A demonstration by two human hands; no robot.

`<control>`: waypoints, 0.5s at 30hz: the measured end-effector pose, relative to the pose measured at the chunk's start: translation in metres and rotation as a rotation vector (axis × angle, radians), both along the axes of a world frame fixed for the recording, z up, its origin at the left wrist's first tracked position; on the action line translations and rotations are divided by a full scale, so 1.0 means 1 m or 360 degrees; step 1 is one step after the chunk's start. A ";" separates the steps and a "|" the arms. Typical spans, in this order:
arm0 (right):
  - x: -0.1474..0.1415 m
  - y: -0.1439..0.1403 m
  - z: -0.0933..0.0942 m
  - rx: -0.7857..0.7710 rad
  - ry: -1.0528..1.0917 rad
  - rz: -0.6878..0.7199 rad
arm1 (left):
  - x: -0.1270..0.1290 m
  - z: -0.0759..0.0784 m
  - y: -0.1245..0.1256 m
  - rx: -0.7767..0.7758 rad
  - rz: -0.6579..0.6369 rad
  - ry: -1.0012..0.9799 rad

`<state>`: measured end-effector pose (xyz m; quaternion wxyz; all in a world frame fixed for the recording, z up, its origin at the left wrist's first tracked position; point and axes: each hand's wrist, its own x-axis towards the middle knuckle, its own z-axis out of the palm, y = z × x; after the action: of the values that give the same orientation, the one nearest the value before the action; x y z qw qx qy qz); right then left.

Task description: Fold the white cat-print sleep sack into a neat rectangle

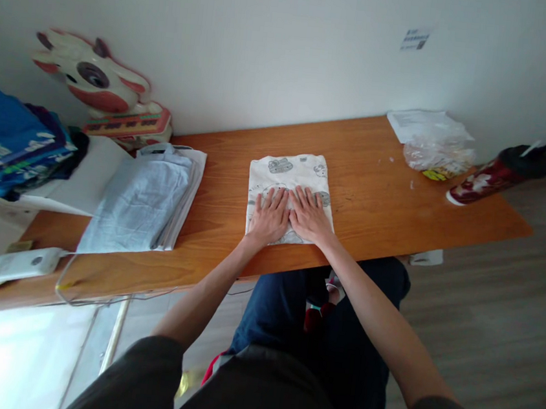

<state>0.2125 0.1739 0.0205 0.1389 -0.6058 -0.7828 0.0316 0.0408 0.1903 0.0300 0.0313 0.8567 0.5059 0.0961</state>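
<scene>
A folded white cloth with grey cartoon prints (290, 171) lies on the wooden table (366, 195), near its front edge. My left hand (268, 217) and my right hand (309, 216) rest flat on the near half of the cloth, side by side, fingers stretched out and pointing away from me. Neither hand grips anything.
A stack of folded pale blue and white garments (144, 201) lies to the left. Farther left are blue clothes (11, 141), a cow-shaped toy (97, 85) and a white power strip (17, 263). At the right stand a plastic bag (438, 158), papers (425, 124) and a red bottle on its side (498, 174).
</scene>
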 end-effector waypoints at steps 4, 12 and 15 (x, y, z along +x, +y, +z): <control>0.000 0.001 -0.001 0.0000 -0.0012 -0.0007 | -0.001 -0.001 0.000 0.0031 -0.0010 -0.0006; -0.001 0.000 -0.003 0.0028 -0.0031 -0.0015 | 0.000 0.000 -0.002 0.0026 0.0002 -0.0005; -0.001 0.000 -0.003 0.0016 -0.0024 -0.0020 | 0.000 0.001 -0.002 0.0009 0.0008 -0.0021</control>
<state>0.2111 0.1736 0.0175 0.1364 -0.6102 -0.7801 0.0223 0.0406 0.1883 0.0308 0.0319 0.8548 0.5076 0.1033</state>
